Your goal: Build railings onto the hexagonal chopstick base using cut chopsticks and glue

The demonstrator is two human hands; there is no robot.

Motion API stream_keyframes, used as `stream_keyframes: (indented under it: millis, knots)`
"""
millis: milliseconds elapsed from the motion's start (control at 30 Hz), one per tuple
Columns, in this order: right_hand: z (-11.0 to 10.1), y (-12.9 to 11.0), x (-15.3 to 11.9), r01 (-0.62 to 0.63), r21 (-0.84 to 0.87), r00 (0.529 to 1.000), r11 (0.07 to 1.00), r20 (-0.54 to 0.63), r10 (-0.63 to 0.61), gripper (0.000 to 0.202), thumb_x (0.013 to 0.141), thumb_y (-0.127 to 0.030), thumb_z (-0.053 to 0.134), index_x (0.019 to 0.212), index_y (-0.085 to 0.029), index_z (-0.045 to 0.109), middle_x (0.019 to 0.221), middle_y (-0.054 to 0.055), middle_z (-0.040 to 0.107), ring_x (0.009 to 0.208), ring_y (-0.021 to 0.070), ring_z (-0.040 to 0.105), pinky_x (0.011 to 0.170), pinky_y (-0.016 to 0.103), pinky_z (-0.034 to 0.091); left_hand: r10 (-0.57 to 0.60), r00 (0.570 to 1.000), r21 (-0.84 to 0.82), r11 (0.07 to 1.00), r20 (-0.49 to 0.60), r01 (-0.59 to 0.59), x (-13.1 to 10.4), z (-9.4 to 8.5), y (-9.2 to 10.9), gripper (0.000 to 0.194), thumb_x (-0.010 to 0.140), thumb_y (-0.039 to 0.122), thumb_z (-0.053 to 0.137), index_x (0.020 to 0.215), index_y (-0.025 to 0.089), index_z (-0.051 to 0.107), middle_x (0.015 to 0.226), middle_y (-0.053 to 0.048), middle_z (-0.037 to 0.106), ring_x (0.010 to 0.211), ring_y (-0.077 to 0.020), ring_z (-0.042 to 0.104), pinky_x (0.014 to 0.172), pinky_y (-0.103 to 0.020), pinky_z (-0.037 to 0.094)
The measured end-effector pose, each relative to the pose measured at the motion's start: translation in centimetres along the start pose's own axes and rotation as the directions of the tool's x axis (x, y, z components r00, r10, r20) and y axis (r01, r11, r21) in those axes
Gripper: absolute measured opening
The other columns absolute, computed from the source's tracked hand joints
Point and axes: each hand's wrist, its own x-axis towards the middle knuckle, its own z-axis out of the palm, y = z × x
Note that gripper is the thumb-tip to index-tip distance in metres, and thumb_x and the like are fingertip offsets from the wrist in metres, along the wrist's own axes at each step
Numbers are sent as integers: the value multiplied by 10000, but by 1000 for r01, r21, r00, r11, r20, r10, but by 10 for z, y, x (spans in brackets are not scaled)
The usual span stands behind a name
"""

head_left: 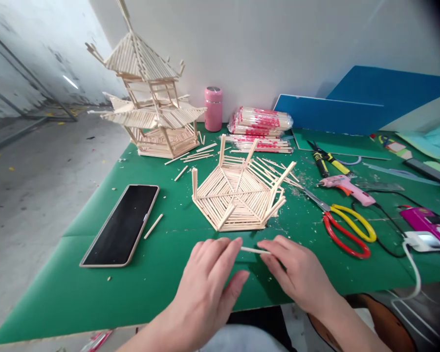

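Observation:
A short thin wooden stick [252,250] lies crosswise between my hands, close to the table's front edge. My right hand [295,269] pinches its right end with the thumb and fingers. My left hand [210,274] is at the stick's other end, fingers stretched out and thumb spread apart; the fingers hide that end, so its contact is unclear. Just beyond my hands sits a polygonal base of wooden sticks [238,195], with several short posts standing up along its rim. A taller stick pagoda [150,107] stands at the back left.
A phone [121,227] lies left on the green table [161,293]. Loose sticks [198,155], bundled sticks [258,122] and a pink flask [213,108] are behind. Scissors [346,220], a pink glue gun [348,188], pliers [328,159] and cables lie to the right.

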Motion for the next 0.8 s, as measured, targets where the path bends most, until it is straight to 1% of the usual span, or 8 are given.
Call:
stream_keyframes:
  millis: [67, 133, 233, 367, 433, 533, 633, 800]
  knots:
    - [3, -6, 4, 62, -57, 998, 996, 4, -62, 243, 885, -296, 413, 993, -210, 612, 712, 37, 575, 657, 145, 542, 587, 245, 380, 20, 996, 64, 998, 84, -26, 3, 7, 1, 288, 866, 217, 410, 1123, 120, 494, 867, -106, 627, 723, -194, 564, 632, -326, 445]
    - [6, -8, 7, 101, -78, 995, 992, -12, -102, 235, 876, -297, 432, 974, -202, 623, 694, 37, 572, 642, 142, 532, 587, 250, 366, 13, 984, 92, 995, 179, -30, 7, 12, -2, 236, 880, 191, 364, 956, 133, 581, 694, -56, 616, 594, -168, 545, 561, -302, 421]
    - [5, -5, 11, 132, -79, 991, 988, -27, -134, 212, 866, -287, 459, 965, -202, 626, 709, 40, 586, 653, 148, 531, 618, 272, 365, -14, 965, 65, 998, 261, -3, 12, 11, -9, 314, 890, 175, 318, 764, 156, 605, 571, -17, 562, 510, -147, 507, 525, -277, 402]
    - [-2, 5, 13, 103, 38, 994, 994, -35, -102, 174, 865, -246, 473, 948, -217, 623, 757, 31, 602, 681, 144, 539, 636, 281, 380, -104, 950, -41, 992, 294, 121, 15, 2, -18, 278, 887, 199, 347, 791, 172, 606, 639, -23, 584, 583, -144, 544, 561, -251, 427]
    - [-5, 11, 10, 38, 160, 998, 986, -50, -30, 162, 863, -241, 480, 936, -225, 624, 779, 29, 595, 695, 138, 547, 635, 268, 407, -152, 937, -112, 974, 315, 196, 16, -3, -22, 251, 884, 213, 369, 821, 186, 610, 680, -23, 595, 623, -140, 559, 583, -236, 439]
    - [-5, 18, 6, -44, 349, 995, 936, -65, 71, 151, 853, -238, 492, 924, -226, 625, 817, 41, 580, 711, 138, 560, 613, 244, 450, -197, 916, -177, 946, 351, 272, 17, -6, -26, 249, 881, 230, 381, 807, 198, 616, 680, -17, 590, 633, -134, 563, 585, -219, 444]
    - [0, 24, 5, -53, 413, 992, 909, -80, 95, 147, 841, -226, 508, 924, -224, 630, 834, 50, 576, 722, 147, 569, 608, 245, 469, -212, 902, -177, 939, 376, 294, 17, -4, -30, 247, 877, 232, 389, 801, 199, 621, 680, -16, 592, 634, -133, 565, 582, -218, 446]
    - [13, 29, 8, 1, 333, 986, 943, -157, 54, 162, 826, -199, 525, 939, -228, 637, 836, 56, 579, 767, 162, 574, 648, 265, 486, -190, 910, -50, 973, 370, 224, 14, 2, -38, 237, 865, 231, 402, 797, 190, 625, 678, -23, 605, 622, -148, 563, 585, -249, 445]
